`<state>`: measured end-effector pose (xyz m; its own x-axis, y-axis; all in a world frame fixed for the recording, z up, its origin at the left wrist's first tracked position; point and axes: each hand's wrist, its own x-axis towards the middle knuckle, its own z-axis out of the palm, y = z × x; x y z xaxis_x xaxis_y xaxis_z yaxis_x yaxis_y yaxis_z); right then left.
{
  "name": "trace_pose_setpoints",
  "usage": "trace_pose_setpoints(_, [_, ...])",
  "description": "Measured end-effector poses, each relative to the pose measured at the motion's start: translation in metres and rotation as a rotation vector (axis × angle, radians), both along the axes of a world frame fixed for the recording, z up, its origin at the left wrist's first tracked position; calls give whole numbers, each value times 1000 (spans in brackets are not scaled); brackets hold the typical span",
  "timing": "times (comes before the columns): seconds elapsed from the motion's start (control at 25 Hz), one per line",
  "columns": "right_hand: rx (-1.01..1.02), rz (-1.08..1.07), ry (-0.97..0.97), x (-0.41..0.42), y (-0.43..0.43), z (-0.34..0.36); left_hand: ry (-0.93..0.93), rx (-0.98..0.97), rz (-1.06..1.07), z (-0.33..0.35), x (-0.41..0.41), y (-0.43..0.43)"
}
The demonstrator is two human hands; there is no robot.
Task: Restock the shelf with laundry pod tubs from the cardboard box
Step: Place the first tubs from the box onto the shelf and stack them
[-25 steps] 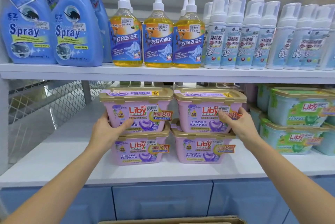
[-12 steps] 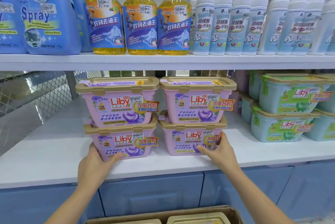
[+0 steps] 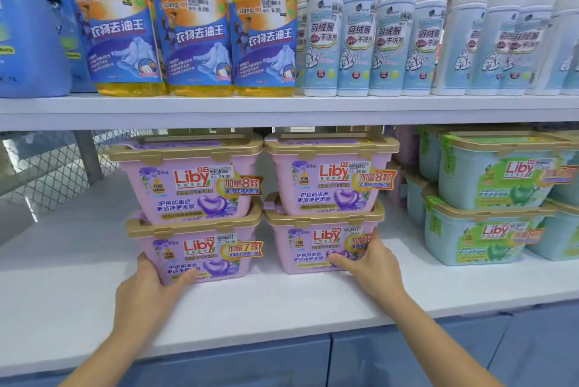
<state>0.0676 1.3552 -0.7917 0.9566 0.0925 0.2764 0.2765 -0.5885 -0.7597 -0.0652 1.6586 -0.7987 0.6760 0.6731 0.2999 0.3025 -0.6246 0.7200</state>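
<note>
Four lilac Liby laundry pod tubs with gold lids stand two-high in two columns on the white lower shelf (image 3: 250, 302). My left hand (image 3: 147, 289) grips the front left corner of the bottom left tub (image 3: 203, 248), thumb across its front. My right hand (image 3: 369, 267) holds the front right corner of the bottom right tub (image 3: 316, 245), thumb lying on its label. The top left tub (image 3: 188, 186) and top right tub (image 3: 329, 179) sit untouched on these. The cardboard box is out of view.
Green Liby tubs (image 3: 482, 236) are stacked just right of the lilac ones. The upper shelf (image 3: 282, 110) hangs close over the top tubs and carries blue spray bottles (image 3: 28, 42), yellow bottles (image 3: 194, 32) and white foam bottles (image 3: 388, 35). Wire mesh (image 3: 47, 173) closes the left side.
Both hands dropped from the top tubs to the bottom tubs. The view moved closer and upward, so the cardboard box at the bottom edge left the frame.
</note>
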Motion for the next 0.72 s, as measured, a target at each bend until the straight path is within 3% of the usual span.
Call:
trace_pose_setpoints(0.32, [-1, -92, 35, 104, -26, -2, 32, 62, -41, 3, 104, -22])
trace_pose_setpoints(0.72, [115, -36, 3, 170, -38, -3, 171, 74, -42, 8, 172, -34])
